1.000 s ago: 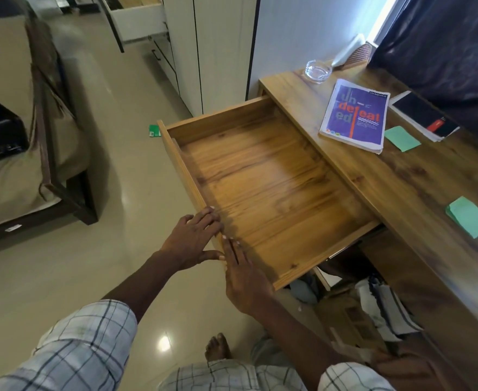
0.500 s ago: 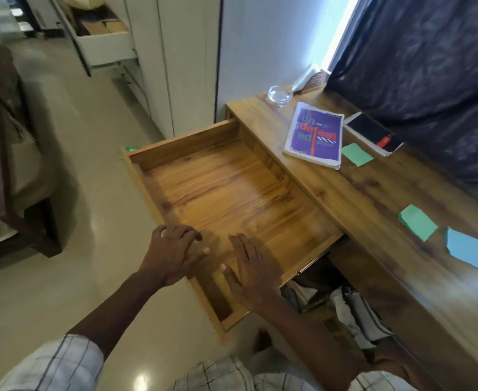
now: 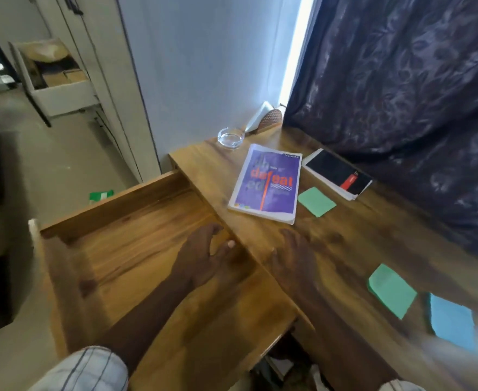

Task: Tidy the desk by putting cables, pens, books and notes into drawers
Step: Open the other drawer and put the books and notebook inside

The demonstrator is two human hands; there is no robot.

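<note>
Two books lie on the wooden desk: a purple paperback with orange lettering, and beyond it a black-covered book with a red mark, its far edge close under the dark curtain. Three sticky-note pads are also on the desktop: a green one just beside the paperback's right edge, another green one nearer the camera, and a blue one beside that, its lower corner smeared by blur. The desk drawer stands pulled out, and nothing shows on the part of its floor not covered by the arms. The left hand is above the drawer near the desk edge, fingers loosely curled, gripping nothing. The right hand is spread flat, palm down, over the desktop, empty; whether it touches the wood is unclear through motion blur. A glass ashtray sits at the desk's far corner. Below the desk, the clutter is too dark to identify. A white drawer stands open in the background cabinet.
</note>
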